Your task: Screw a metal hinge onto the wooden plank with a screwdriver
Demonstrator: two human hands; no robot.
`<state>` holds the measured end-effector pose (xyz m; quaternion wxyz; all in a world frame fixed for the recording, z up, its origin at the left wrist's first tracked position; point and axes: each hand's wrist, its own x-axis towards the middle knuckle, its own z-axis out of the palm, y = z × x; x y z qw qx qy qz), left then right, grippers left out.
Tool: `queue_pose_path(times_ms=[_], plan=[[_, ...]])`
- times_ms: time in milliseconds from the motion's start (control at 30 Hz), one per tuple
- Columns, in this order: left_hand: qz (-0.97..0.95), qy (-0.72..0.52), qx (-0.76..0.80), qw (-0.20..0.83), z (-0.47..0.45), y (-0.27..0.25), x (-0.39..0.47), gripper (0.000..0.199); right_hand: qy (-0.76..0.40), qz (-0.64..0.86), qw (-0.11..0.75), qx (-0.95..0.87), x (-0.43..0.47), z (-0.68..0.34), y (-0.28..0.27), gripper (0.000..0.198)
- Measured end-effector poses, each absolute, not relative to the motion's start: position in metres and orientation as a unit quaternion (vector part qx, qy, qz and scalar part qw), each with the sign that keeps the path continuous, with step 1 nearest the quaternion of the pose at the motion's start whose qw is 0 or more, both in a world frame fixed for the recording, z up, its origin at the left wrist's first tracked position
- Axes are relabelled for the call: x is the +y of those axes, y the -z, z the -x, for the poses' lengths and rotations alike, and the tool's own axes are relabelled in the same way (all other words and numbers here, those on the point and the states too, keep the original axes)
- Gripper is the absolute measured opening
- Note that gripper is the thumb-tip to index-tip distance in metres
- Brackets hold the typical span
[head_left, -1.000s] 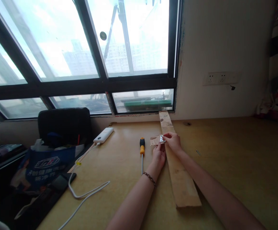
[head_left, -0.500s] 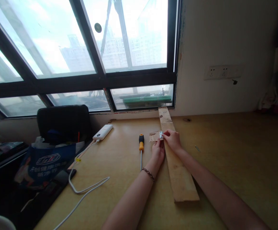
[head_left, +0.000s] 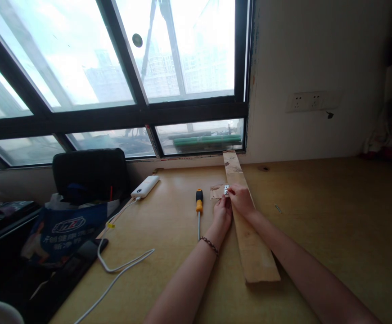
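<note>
The right hand (head_left: pixel 243 200) is nearly closed, thumb and fingers drawn into a pinch on the edge of a metal plate (head_left: pixel 227 189); whether something small sits between the fingertips is too fine to tell. The plate is at the left edge of the plank (head_left: pixel 256 252), on the near-plank end of a short wood strip (head_left: pixel 217 192). The left hand (head_left: pixel 222 213), left of the plank too, is part curled, its fingertips at the strip's near edge; whether it grips or only steadies, I cannot tell. The step in hand looks like positioning the plate on the strip, and the next move seems to call for a steady strip and a fine fingertip adjustment. Left of the plank, beyond the strip, a screwdriver (head_left: pixel 199 202) lies on the surface (head_left: pixel 334 216), handle away from the person. A screw (head_left: pixel 278 209) lies right of the plank. Well left of the plank are a power bank (head_left: pixel 146 187) and its cable (head_left: pixel 128 272), then a chair (head_left: pixel 89 168).
</note>
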<state>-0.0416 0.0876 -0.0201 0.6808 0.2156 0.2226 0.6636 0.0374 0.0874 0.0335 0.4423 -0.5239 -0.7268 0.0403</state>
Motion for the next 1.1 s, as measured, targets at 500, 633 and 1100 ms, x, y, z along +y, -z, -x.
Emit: queue_pose_path(times_ms=[500,633,1100], plan=[[-0.168,-0.674,0.208,0.688,0.0419,0.0196,0.087,0.011,-0.005,0.564,0.401,-0.722,0.0865,-0.0347,-0.0329,0.009],[-0.162,-0.671,0.214,0.691,0.0424,0.0184,0.0861,0.01,-0.017,0.565,0.4,-0.722,0.0875,-0.0355,-0.0331,0.006],[-0.181,-0.672,0.206,0.688,0.0421,0.0187,0.0866,0.011,-0.042,0.554,0.425,-0.715,0.0904,-0.0391,-0.0329,0.013]])
